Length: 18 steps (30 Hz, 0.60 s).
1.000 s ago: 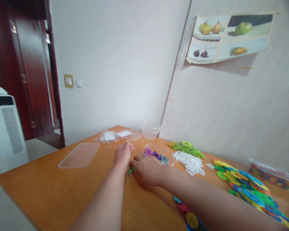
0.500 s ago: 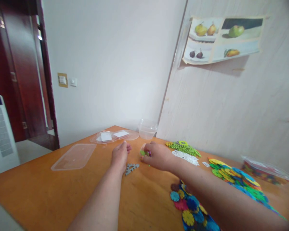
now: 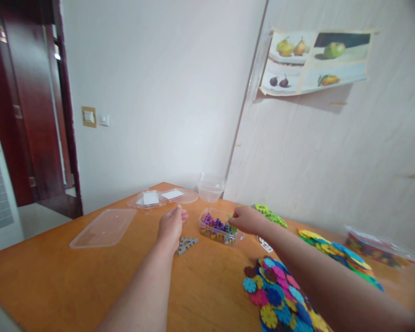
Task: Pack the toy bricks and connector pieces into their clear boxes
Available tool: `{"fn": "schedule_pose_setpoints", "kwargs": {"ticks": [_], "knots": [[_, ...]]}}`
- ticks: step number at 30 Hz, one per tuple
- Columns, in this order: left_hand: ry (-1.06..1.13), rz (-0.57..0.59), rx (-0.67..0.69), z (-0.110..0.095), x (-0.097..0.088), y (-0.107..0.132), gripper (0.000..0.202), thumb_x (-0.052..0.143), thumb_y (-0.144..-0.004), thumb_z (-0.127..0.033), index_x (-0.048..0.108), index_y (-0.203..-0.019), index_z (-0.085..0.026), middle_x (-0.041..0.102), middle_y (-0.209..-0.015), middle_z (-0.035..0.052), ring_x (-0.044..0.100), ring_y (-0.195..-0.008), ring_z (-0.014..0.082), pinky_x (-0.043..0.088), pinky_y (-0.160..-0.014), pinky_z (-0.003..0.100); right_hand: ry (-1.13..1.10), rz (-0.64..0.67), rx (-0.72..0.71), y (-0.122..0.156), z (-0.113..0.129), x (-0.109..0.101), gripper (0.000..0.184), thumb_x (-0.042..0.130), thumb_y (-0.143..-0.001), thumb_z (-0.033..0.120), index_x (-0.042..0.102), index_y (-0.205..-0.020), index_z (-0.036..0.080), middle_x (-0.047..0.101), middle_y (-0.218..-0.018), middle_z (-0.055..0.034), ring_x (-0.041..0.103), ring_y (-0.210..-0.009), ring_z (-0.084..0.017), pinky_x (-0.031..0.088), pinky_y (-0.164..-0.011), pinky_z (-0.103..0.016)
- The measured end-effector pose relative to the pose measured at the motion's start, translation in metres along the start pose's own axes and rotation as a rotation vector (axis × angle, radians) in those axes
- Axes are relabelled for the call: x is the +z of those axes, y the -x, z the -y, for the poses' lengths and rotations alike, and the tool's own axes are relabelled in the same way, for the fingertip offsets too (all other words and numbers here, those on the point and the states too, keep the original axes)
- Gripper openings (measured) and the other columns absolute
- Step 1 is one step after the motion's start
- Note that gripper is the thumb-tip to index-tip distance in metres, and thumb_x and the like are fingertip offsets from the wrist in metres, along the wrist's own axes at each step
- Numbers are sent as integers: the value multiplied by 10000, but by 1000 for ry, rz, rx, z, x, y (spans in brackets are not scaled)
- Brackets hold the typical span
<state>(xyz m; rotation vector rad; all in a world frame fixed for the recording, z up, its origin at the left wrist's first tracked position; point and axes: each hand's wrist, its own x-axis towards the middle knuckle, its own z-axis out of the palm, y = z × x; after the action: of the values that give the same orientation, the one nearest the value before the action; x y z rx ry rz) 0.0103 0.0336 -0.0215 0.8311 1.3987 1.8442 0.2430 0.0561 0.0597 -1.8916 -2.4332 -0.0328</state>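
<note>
On the wooden table, my left hand (image 3: 172,226) hovers or rests beside a grey triangular plastic piece (image 3: 187,245); its fingers are loosely bent with nothing visible in them. A clear plastic box (image 3: 212,236) stands to its right, holding purple, green and yellow notched plastic pieces (image 3: 214,224). At the box's right end, my right hand (image 3: 248,218) is closed, with a small green notched piece (image 3: 230,219) at its fingertips. Its other fingers are hidden behind the hand.
Colourful notched discs (image 3: 280,295) lie in a heap under my right forearm. Green pieces (image 3: 271,215), white pieces (image 3: 265,245) and larger discs (image 3: 335,251) are further right. A clear tub (image 3: 210,188), lids (image 3: 147,199) and a flat rectangular lid (image 3: 103,228) lie toward the back and left.
My right hand has moved right, from over the box to its right end, uncovering the purple pieces inside. My left hand and the grey triangle stay in place. The view has shifted slightly.
</note>
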Motion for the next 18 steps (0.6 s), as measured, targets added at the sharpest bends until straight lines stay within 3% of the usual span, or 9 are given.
{"fn": "schedule_pose_setpoints", "kwargs": {"ticks": [3,8,18], "knots": [[-6,-2,-3,-1,-1,1,308,537,-816,-398,677,-752,-130,719,-775,126,678,-731,210,514,-714,333,27,16,-2,-1,1,2,388,522,-799,473,761,-830,169,747,-899,-137,685,-814,-267,439,-619,-299],[-8,5,2,1,-1,0,322,545,-812,-416,678,-760,-128,717,-768,119,677,-733,211,510,-717,332,50,54,-27,-2,1,4,304,540,-782,364,771,-831,173,752,-907,-129,691,-826,-245,458,-665,-289],[-25,7,-6,-1,0,1,321,536,-819,-411,676,-761,-127,725,-776,126,686,-752,217,514,-730,340,45,5,-23,5,3,5,310,599,-785,372,736,-1022,227,728,-1068,-98,667,-961,-257,467,-719,-298]]}}
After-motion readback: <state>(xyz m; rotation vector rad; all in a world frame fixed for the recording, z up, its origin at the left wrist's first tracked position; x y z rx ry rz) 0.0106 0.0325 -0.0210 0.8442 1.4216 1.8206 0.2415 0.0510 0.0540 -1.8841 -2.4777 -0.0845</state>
